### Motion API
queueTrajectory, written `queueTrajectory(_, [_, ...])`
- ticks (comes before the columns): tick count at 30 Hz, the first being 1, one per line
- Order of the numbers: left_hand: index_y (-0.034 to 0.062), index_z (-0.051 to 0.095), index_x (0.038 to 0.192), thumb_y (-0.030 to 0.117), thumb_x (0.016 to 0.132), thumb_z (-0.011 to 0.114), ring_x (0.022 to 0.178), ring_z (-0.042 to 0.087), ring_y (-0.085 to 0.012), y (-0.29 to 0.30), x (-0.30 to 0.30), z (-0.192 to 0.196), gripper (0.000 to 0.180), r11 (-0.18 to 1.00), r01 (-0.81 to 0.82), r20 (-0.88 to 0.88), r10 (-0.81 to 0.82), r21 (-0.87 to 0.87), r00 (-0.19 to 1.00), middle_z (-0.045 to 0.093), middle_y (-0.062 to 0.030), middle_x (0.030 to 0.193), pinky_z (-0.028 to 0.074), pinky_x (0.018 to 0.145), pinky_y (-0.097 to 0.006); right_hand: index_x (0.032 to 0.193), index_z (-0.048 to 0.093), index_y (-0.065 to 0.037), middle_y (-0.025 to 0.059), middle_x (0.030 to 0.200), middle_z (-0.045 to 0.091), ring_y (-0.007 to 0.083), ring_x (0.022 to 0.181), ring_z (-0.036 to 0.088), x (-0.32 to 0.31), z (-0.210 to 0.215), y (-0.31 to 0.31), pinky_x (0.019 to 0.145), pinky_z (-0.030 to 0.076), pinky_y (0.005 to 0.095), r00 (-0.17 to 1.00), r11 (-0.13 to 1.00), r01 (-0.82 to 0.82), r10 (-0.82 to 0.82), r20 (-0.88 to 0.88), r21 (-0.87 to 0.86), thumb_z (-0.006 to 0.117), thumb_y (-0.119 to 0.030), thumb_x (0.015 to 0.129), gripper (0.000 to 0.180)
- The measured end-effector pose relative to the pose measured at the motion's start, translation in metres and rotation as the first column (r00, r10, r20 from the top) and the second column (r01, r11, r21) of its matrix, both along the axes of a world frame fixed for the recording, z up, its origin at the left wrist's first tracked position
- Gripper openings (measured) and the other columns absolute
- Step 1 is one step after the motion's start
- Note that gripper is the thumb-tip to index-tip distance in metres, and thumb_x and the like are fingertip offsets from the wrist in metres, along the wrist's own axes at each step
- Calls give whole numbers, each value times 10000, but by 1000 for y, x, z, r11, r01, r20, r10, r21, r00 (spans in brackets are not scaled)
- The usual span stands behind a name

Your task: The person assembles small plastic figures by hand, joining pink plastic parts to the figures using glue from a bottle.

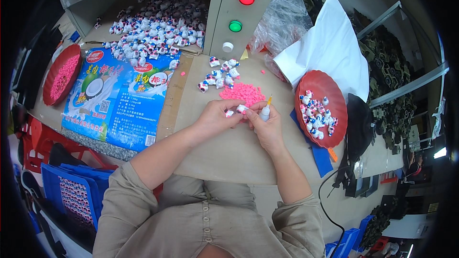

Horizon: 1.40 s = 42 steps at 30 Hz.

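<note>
Beside the pink pieces (244,92), the left hand (217,118) pinches a white figurine (242,108); the right hand (268,131) grips a needle-tipped bottle (265,112). Steady the figurine; squeeze lightly.

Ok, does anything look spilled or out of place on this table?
Slightly: one pink piece lies alone beyond the pink pile, and another pink piece sits by the right edge of the blue cardboard. Both look like strays.
</note>
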<state>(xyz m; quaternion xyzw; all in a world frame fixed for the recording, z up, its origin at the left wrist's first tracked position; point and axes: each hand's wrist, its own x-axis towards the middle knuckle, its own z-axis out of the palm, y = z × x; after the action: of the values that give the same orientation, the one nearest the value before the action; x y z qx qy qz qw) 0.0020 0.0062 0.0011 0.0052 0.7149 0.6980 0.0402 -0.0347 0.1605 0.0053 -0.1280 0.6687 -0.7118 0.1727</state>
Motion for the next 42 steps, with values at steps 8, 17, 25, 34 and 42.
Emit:
queueTrajectory(8, [-25,504,1083,34,785,524,666,569,-104,0,0,0,305,998,22,19,-23,66,1000,575,-81,785,491,541,-208,860,508,-28,31,727,572,76,667,550,1,2,0,546,413,191,999,999,38,-38,-2,7,586,-64,771,123])
queueTrajectory(17, [-22,501,1085,36,793,513,692,574,-107,0,0,1,298,994,41,33,-44,97,998,579,-80,802,496,573,-217,899,515,17,54,734,574,103,672,557,2,4,-4,604,456,218,999,998,49,-49,0,40,571,-47,780,146])
queueTrajectory(25, [-28,510,1069,35,796,512,706,578,-112,0,1,0,280,997,27,-37,-24,75,999,581,-80,806,505,610,-232,860,537,33,83,761,593,114,670,569,4,5,-6,599,468,228,994,992,95,-90,-58,85,575,-62,785,127])
queueTrajectory(34, [-37,522,1048,94,827,506,692,585,-135,-1,-1,2,258,953,-21,104,-11,301,995,589,-107,803,509,615,-245,861,560,22,52,739,589,71,620,538,4,4,-4,523,422,195,997,992,68,-64,-40,105,570,-66,781,119])
queueTrajectory(42, [-45,532,1018,80,812,520,690,590,-138,0,0,1,241,954,-48,105,18,295,994,590,-114,812,510,614,-246,859,571,8,24,700,576,38,563,485,3,1,-2,462,363,178,998,993,53,-50,-30,107,587,-95,771,136])
